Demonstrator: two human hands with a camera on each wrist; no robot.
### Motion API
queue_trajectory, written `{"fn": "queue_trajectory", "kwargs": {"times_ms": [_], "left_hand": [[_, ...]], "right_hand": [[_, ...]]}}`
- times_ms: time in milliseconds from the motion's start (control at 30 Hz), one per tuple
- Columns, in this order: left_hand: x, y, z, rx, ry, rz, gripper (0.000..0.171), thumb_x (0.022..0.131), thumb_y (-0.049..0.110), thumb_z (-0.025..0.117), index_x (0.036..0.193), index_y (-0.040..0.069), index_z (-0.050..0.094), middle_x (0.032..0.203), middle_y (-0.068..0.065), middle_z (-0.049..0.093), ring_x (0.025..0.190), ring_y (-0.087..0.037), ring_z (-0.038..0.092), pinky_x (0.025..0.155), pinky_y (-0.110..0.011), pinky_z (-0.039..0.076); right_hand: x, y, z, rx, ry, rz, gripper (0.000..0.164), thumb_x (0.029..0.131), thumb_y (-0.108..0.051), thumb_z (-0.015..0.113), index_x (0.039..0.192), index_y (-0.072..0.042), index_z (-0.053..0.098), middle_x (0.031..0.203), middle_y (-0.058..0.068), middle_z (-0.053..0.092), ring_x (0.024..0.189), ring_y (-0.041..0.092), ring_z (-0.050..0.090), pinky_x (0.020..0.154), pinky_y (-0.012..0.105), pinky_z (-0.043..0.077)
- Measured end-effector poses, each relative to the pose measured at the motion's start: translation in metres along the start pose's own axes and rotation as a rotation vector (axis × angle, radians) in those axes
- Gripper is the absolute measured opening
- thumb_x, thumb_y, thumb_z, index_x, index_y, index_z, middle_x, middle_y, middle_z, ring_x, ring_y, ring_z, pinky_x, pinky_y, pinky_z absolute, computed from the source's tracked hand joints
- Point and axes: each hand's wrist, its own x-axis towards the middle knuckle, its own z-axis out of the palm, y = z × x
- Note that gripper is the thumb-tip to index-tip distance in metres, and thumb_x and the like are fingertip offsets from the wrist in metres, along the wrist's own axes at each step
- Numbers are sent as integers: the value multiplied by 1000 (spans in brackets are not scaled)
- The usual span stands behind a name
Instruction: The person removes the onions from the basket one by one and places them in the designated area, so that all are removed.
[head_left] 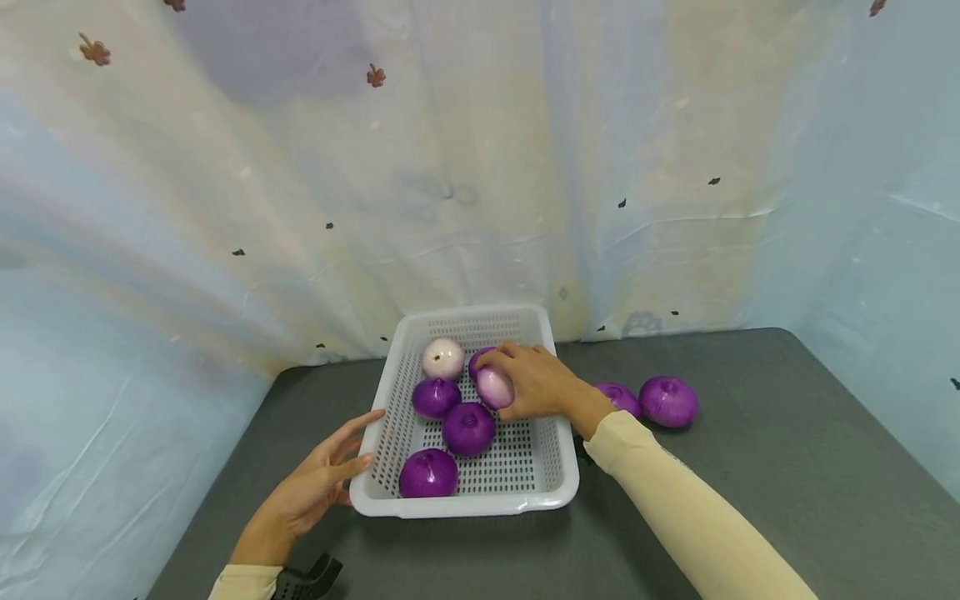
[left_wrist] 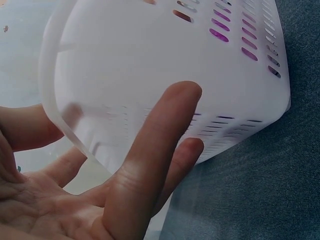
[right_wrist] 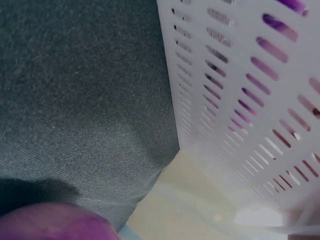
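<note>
A white slotted plastic basket (head_left: pixel 465 506) stands on the dark table, with onions inside. My right hand (head_left: pixel 542 382) reaches over its right side and holds a pale pinkish onion (head_left: pixel 494 389) inside the basket, fingers curled around it. Partly behind that hand lies a purple onion (head_left: pixel 475 363). My left hand (head_left: pixel 311 483) is at the basket's left side, its fingers fairly straight and fingertips right at the rim. In the left wrist view, the fingers (left_wrist: pixel 155 135) extend beside the basket's outer wall. The right wrist view hides the right hand's grip.
Also in the basket are a white onion (head_left: pixel 443 359) at the back left and several purple onions (head_left: pixel 468 429). Two more purple onions (head_left: pixel 668 402) lie on the table (head_left: pixel 787 433) to the right, one partly behind the right arm. A patterned curtain (head_left: pixel 480 183) hangs behind the table.
</note>
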Motion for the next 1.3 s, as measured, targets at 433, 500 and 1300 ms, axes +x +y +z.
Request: {"fn": "queue_trajectory", "kwargs": {"times_ms": [433, 500, 1300], "left_hand": [[0, -1, 0, -2, 21, -2, 63, 98, 20, 53, 151, 32, 21, 153, -18, 24, 115, -28, 59, 78, -55, 54], [0, -1, 0, -2, 22, -3, 63, 98, 20, 53, 151, 32, 21, 153, -18, 24, 115, -28, 59, 78, -56, 54], [0, 1, 0, 6, -12, 21, 63, 99, 19, 51, 152, 32, 18, 156, -21, 17, 118, -29, 57, 79, -55, 54]], "right_hand": [[-1, -2, -3, 19, 40, 11, 77, 60, -44, 82, 122, -20, 43, 117, -1, 56, 107, 15, 56, 102, 43, 39], [-2, -2, -4, 20, 58, 2, 76, 59, -42, 82, 119, -17, 42, 114, 0, 55, 102, 16, 56, 99, 40, 41], [-4, 1, -3, 221, 125, 21, 91, 64, -28, 85, 143, -17, 41, 139, 5, 40, 112, 24, 56, 89, 41, 51]]}}
